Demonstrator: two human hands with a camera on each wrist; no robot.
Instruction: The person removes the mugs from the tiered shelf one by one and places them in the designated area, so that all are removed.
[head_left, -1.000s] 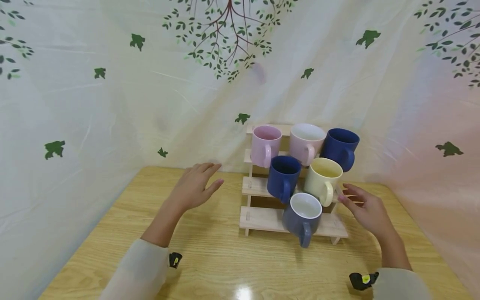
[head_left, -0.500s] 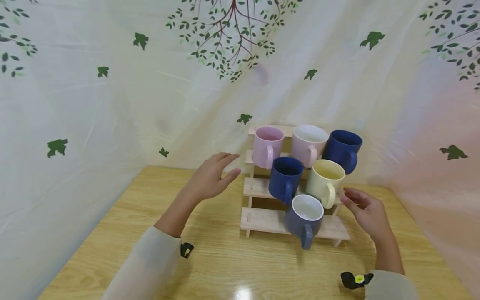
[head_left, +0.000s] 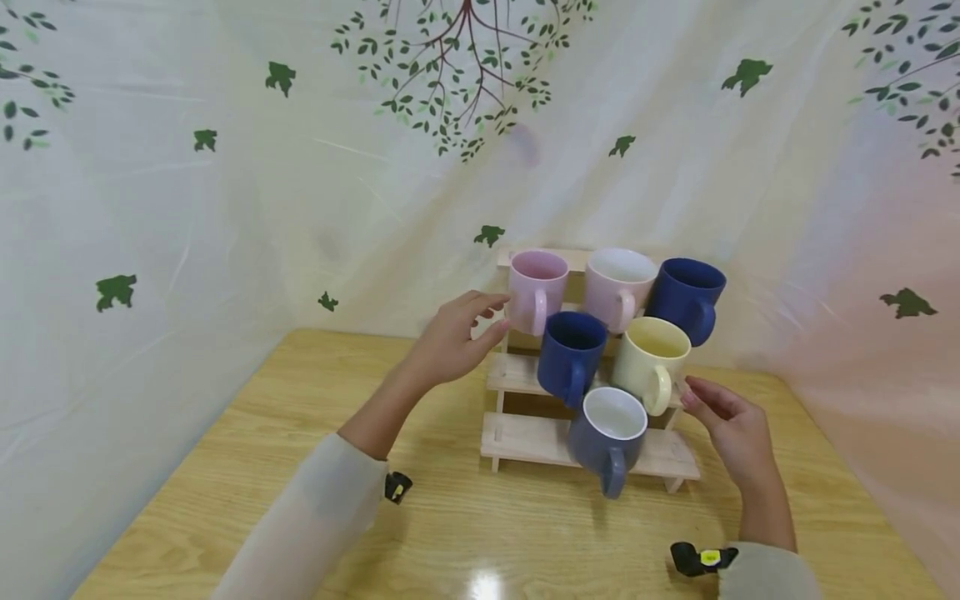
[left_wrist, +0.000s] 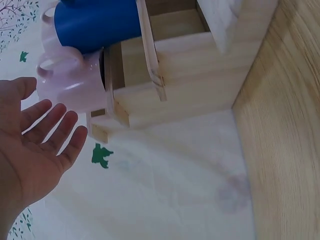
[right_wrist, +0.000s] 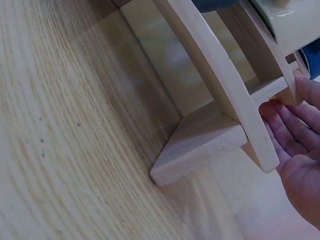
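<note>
A stepped wooden rack [head_left: 525, 437] carries several mugs. My left hand [head_left: 459, 337] is at the left of the top-left pink mug [head_left: 534, 287], fingers loosely spread; in the left wrist view, the palm faces the mug [left_wrist: 75, 90] with nothing held. My right hand [head_left: 737, 429] is at the right end of the rack's middle shelf, beside the cream-yellow mug [head_left: 637, 367]. In the right wrist view, the thumb of the right hand [right_wrist: 305, 145] lies against the shelf end, with curled fingers beneath it, pinching the wood.
Also on the rack are a pale pink mug with a white inside [head_left: 611, 292], a navy mug [head_left: 678, 292] at top right, another navy mug [head_left: 562, 358] in the middle and a grey-blue mug [head_left: 596, 442] below. The wooden table [head_left: 420, 533] meets a leaf-printed curtain [head_left: 375, 225] behind.
My left hand has moved right and slightly up, from over the table to the pink mug's side. The right hand has stayed near the shelf end and drawn closer against it. Mugs have not moved.
</note>
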